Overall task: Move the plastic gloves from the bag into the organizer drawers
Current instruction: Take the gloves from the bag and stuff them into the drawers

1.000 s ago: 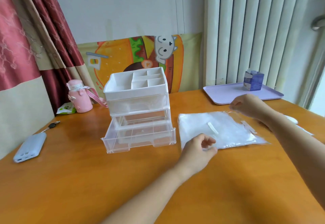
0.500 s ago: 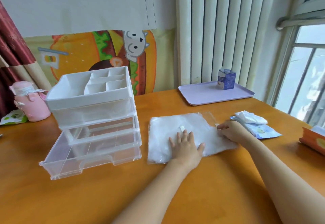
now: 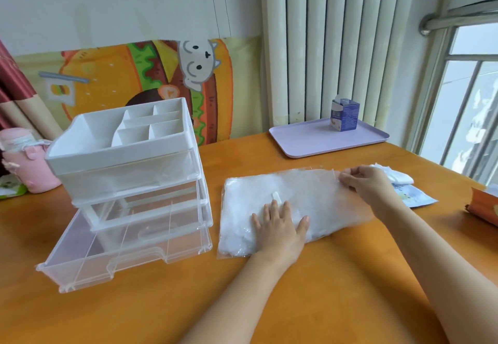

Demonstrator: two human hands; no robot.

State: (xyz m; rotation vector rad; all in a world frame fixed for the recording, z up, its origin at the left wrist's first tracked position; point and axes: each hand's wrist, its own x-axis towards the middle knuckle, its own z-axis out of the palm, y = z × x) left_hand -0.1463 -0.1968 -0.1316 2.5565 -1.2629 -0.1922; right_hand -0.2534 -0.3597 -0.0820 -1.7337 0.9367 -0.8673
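Pinching the bag (image 3: 323,195) edge with right hand (image 3: 369,187), left hand (image 3: 280,227) flat on it, so the plastic gloves (image 3: 239,225) look all bagged at 3 o'clock of the organizer (image 3: 126,160), open drawers (image 3: 121,249) unfilled.

Bright window (image 3: 469,106) daylight, bowed edges.

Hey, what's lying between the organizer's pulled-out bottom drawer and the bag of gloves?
Nothing. The head view shows only a narrow strip of bare wooden table between the bottom drawer and the bag of plastic gloves; they do not touch.
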